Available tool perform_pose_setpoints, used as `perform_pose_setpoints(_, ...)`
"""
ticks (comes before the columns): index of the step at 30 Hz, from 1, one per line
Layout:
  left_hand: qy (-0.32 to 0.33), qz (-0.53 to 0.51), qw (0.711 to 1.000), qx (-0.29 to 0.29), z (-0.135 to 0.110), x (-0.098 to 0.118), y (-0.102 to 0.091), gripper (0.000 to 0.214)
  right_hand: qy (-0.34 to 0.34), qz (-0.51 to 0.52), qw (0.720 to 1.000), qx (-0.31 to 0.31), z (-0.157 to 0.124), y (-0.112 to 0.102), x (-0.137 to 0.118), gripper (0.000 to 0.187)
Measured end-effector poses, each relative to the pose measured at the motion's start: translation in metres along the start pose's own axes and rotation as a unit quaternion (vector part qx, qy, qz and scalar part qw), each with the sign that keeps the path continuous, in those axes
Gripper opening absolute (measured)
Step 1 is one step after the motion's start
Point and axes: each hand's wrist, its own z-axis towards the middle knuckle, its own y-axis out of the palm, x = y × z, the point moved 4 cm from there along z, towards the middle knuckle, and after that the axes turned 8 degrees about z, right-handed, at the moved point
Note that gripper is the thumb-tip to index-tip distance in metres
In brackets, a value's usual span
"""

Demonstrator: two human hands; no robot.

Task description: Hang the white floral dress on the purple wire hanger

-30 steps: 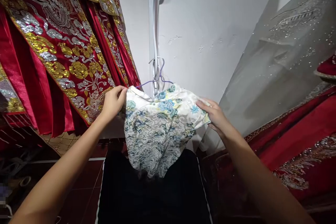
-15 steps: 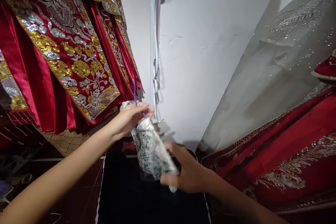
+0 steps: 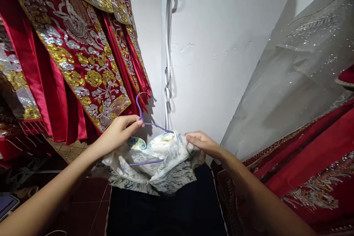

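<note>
My left hand [image 3: 125, 131] is closed on a purple hanger [image 3: 139, 108] just below its hook, thumb and fingers pinching the neck. One arm of the hanger runs to the right into a pale patterned garment [image 3: 173, 177], and its lower bar shows across the neck opening. The garment has a white collar edge and a grey-green print, and it hangs over my dark lap. My right hand [image 3: 201, 142] grips the garment at its right shoulder, thumb on top. The garment's left shoulder is partly hidden behind my left forearm.
Red costumes with gold and silver embroidery [image 3: 92, 77] hang at the left. A sheer sparkling white fabric [image 3: 276, 84] and a red embroidered one [image 3: 312, 147] hang at the right. Ahead is a white wall [image 3: 210, 25] with a white strap [image 3: 167, 51]. A phone [image 3: 7, 204] lies at lower left.
The garment has swung from hanging sideways to spread open, facing me. My right hand has risen to its right shoulder, and the hanger's neck and hook now show clearly at my left hand.
</note>
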Motion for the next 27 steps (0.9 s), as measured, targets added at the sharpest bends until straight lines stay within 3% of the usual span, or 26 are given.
perform_pose_setpoints(3,0.019,0.026,0.988,0.149,0.015,-0.005,-0.014,0.032,-0.060,0.062,0.989,0.121,0.002,-0.029,-0.030,0.039)
perform_pose_setpoints(5,0.037,0.104,0.951,0.289,0.014,0.001,-0.022,0.033,-0.100,0.101,0.967,0.214,0.011,-0.051,-0.055,0.036)
perform_pose_setpoints(7,0.067,0.154,0.921,0.352,0.009,0.012,-0.016,0.032,-0.134,0.142,0.942,0.275,0.023,-0.069,-0.075,0.035)
perform_pose_setpoints(9,0.095,0.149,0.943,0.281,0.009,0.018,0.009,0.031,-0.161,0.170,0.927,0.294,0.034,-0.081,-0.087,0.034)
perform_pose_setpoints(11,0.095,0.137,0.978,0.125,0.010,0.014,0.049,0.036,-0.175,0.183,0.923,0.289,0.042,-0.085,-0.090,0.033)
perform_pose_setpoints(13,0.059,0.144,0.988,-0.005,0.011,0.001,0.091,0.040,-0.184,0.189,0.919,0.292,0.047,-0.086,-0.088,0.033)
perform_pose_setpoints(15,0.017,0.136,0.989,-0.062,0.012,-0.015,0.124,0.041,-0.189,0.195,0.914,0.302,0.051,-0.085,-0.086,0.034)
perform_pose_setpoints(18,-0.022,0.080,0.996,-0.043,0.013,-0.029,0.152,0.032,-0.192,0.203,0.908,0.313,0.056,-0.085,-0.086,0.036)
perform_pose_setpoints(22,-0.005,-0.025,0.999,0.048,-0.001,-0.020,0.160,0.032,-0.205,0.226,0.894,0.329,0.037,-0.091,-0.073,0.035)
perform_pose_setpoints(27,0.024,-0.188,0.982,0.025,-0.025,-0.001,0.172,0.035,-0.178,0.237,0.883,0.365,0.008,-0.101,-0.031,0.036)
